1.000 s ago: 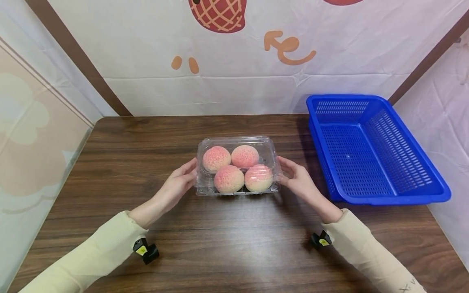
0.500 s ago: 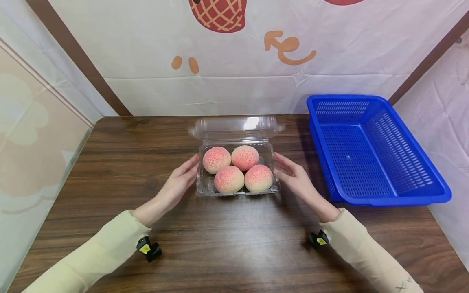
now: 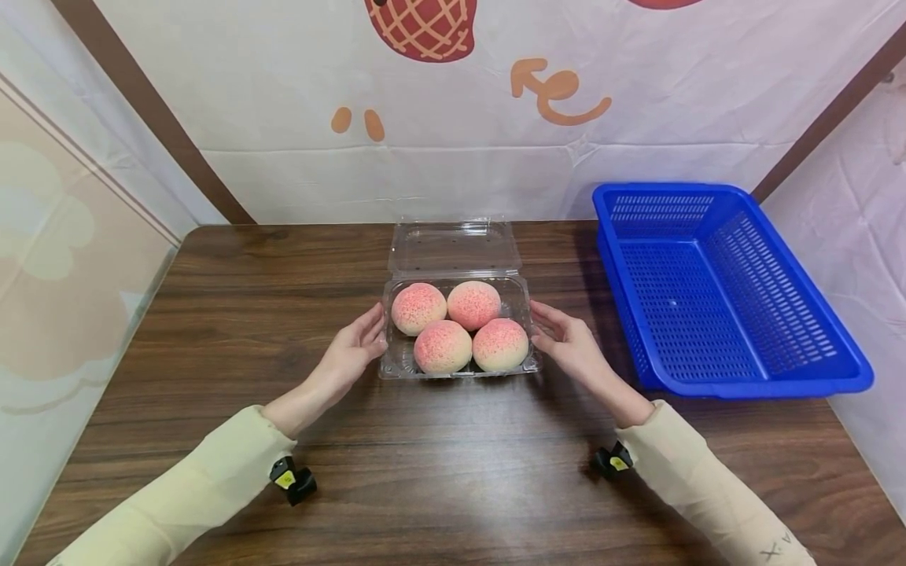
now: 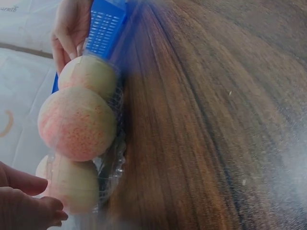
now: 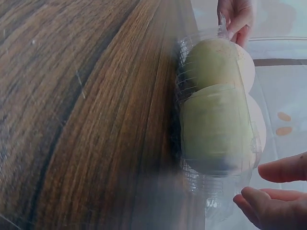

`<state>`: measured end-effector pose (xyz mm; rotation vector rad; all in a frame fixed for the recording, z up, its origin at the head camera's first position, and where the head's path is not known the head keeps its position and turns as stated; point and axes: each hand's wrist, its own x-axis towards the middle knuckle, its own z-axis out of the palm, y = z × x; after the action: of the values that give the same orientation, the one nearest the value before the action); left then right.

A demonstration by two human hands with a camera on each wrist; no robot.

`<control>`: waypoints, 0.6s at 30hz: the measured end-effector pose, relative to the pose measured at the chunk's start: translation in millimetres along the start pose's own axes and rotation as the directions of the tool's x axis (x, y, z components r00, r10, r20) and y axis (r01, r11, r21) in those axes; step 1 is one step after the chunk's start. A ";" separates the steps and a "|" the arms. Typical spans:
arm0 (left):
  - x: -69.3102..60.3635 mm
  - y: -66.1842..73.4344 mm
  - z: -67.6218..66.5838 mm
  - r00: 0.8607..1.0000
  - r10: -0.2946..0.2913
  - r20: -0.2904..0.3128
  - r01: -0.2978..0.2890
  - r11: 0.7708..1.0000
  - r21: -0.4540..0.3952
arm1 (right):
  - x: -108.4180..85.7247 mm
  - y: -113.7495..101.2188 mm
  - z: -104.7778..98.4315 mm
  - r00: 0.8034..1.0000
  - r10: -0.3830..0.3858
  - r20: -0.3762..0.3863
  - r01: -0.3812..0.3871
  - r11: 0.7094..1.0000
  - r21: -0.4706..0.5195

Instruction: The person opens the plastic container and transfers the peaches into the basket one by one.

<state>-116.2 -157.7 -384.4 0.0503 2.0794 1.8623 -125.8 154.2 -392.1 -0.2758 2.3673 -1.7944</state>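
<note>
A clear plastic clamshell box [image 3: 462, 375] sits at mid-table with its lid [image 3: 454, 248] folded back behind it. Several pink-and-cream peaches [image 3: 442, 346] lie in the base. My left hand [image 3: 345, 352] is at the box's left side, fingers nearly straight and thumb near the rim. At the opposite side is my right hand [image 3: 572, 344], its fingers extended along the wall. In the wrist views the left thumb [image 4: 24, 181] and right thumb [image 5: 283, 168] stand apart from their fingers, close to the box edge. Whether the fingertips press on the plastic is hard to tell.
A blue perforated basket [image 3: 760, 387] stands on the right of the wooden table [image 3: 439, 472], with nothing in it. A printed cloth [image 3: 283, 181] hangs behind the table's back edge, and more cloth hangs at both sides.
The box's lid has swung up and back from over the peaches, and now lies open behind the base. Both hands have stayed at the sides, shifting only slightly.
</note>
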 end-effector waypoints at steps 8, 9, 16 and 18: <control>1.2 -0.4 -1.2 0.998 -0.058 -0.014 0.059 0.998 0.036 | 1.2 -4.4 0.8 1.000 -0.003 -0.011 0.002 0.996 -0.093; 1.3 -0.6 -1.4 0.998 -0.062 -0.016 0.062 0.997 0.045 | 1.3 -4.9 0.5 1.000 -0.002 -0.013 0.001 0.994 -0.110; 1.0 -3.8 -4.2 0.998 -0.063 -0.004 0.063 0.996 0.068 | 1.7 -11.0 -0.2 0.999 -0.013 -0.031 0.006 0.975 -0.223; 0.5 -4.3 -4.8 0.997 -0.074 0.000 0.073 0.995 0.067 | 1.6 -13.2 0.1 0.999 -0.021 -0.036 0.011 0.966 -0.257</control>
<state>-117.1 -162.8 -388.3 -0.0076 2.1131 1.7487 -126.7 150.2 -379.4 -0.2947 2.6328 -1.5095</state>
